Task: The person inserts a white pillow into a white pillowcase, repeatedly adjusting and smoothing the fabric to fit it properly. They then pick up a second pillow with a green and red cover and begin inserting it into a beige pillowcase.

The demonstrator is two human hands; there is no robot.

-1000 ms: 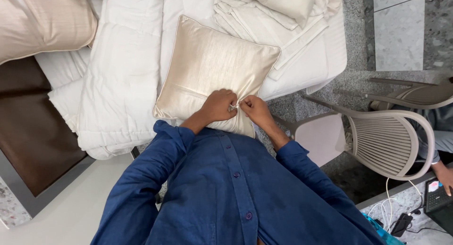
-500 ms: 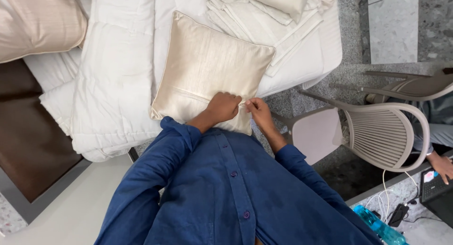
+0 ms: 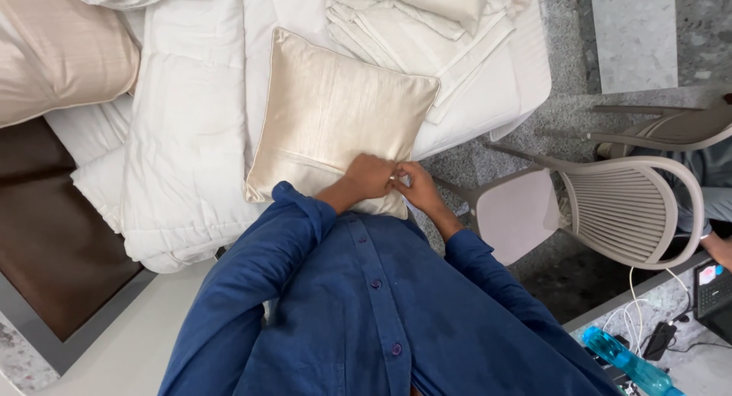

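Observation:
A square champagne-coloured cushion (image 3: 335, 114) lies on the white bedding in front of me. My left hand (image 3: 368, 175) and my right hand (image 3: 414, 185) meet at the cushion's near edge, close to its right corner. Both pinch the cover there, fingertips touching each other. What sits between the fingers is too small to tell. My blue shirt sleeves run down from both wrists and hide the cushion's lowest edge.
A folded white duvet (image 3: 187, 136) lies left of the cushion, folded white sheets (image 3: 427, 37) behind it, a beige pillow (image 3: 53, 53) at far left. A beige plastic chair (image 3: 602, 205) stands to my right. A blue bottle (image 3: 625, 362) and cables lie at lower right.
Both hands have stayed together on the cushion's near edge and shifted slightly right along it. The view has tilted a little.

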